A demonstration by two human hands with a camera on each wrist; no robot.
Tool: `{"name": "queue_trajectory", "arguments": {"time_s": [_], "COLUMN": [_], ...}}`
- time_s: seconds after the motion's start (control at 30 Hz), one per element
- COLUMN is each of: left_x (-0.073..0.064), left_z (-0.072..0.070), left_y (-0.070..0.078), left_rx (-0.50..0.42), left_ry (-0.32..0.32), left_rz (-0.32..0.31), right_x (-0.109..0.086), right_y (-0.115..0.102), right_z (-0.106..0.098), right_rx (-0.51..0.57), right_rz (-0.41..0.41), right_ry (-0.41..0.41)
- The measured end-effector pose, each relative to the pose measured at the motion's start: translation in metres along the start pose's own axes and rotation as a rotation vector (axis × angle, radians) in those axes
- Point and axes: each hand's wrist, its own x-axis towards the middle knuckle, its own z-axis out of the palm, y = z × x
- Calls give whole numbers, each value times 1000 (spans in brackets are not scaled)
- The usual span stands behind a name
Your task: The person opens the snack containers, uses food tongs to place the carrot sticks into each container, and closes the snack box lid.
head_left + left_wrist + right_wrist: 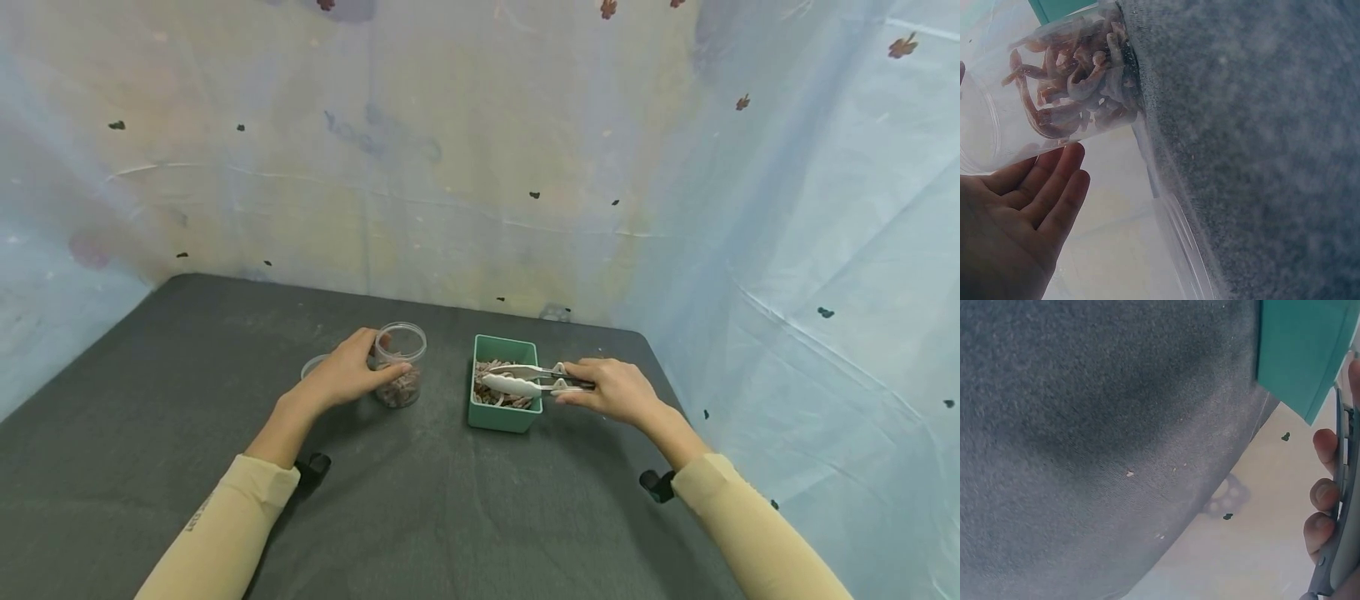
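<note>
My left hand (347, 372) holds a clear round jar (401, 343), thumb on the near side and fingers behind it. The jar stands upright, lidless, with brownish-pink curled strips (1079, 78) in its lower part. In the left wrist view the fingers (1063, 187) lie along the jar's wall. My right hand (617, 390) grips the handles of tongs (517, 386) with pale heads. Those heads reach over similar strips (501, 400) in a green rectangular container (504, 418). In the right wrist view, fingers (1322, 494) wrap the tongs' handle.
A clear round rim (312, 364) shows behind the left hand, partly hidden by it. Small pale crumbs (1130, 473) lie on the dark grey tabletop (450, 517). Patterned plastic sheeting (450, 167) hangs beyond the table's back and right edges.
</note>
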Motion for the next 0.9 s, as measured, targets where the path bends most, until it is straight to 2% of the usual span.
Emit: {"name": "queue_trajectory", "arguments": {"time_s": [0.9], "left_x": [2], "left_z": [1], "left_y": [-2], "left_rx": [6], "left_ry": [0], "left_rz": [2], "right_x": [-16], "right_y": [3], "right_z": [25], "right_rx": [179], "right_rz": [96], "right_ry": [133]}}
